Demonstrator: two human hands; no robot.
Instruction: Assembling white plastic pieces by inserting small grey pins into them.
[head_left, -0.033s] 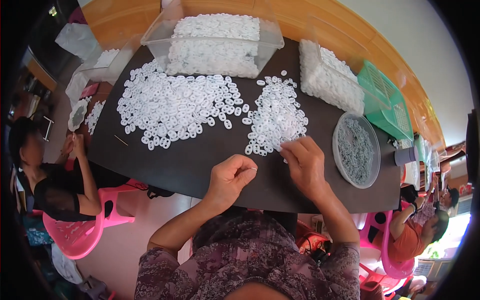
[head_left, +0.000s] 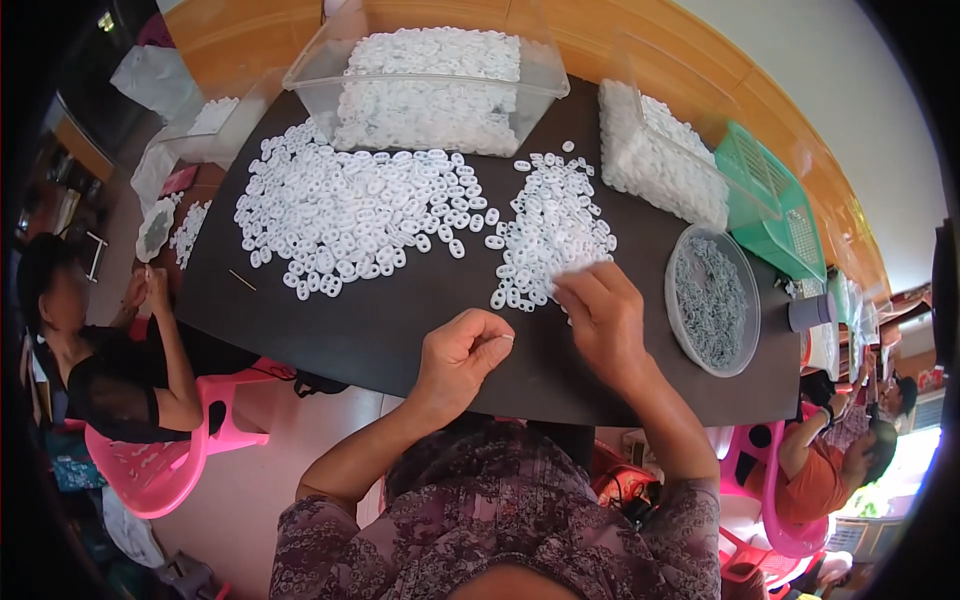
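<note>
My left hand (head_left: 462, 362) is closed above the near part of the dark table, thumb and forefinger pinched together. A bit of a small white piece (head_left: 510, 337) shows at the fingertips; most of it is hidden. My right hand (head_left: 608, 325) hangs over the near right edge of the smaller pile of white oval plastic pieces with two holes (head_left: 550, 220). Its fingers are bent and their tips smeared by motion, so whether they hold a piece does not show. To the left spreads a larger pile of the same white pieces (head_left: 350, 205).
Behind the piles stand a clear bin of white pieces (head_left: 430, 110) and a second clear bin (head_left: 660, 170). A round tub of small grey metal parts (head_left: 712, 300), a green basket (head_left: 775, 200) and a grey cup (head_left: 812, 312) are right. A co-worker (head_left: 110, 350) sits left.
My right hand has shifted slightly up and to the left at the edge of the smaller pile. The left hand stays in place.
</note>
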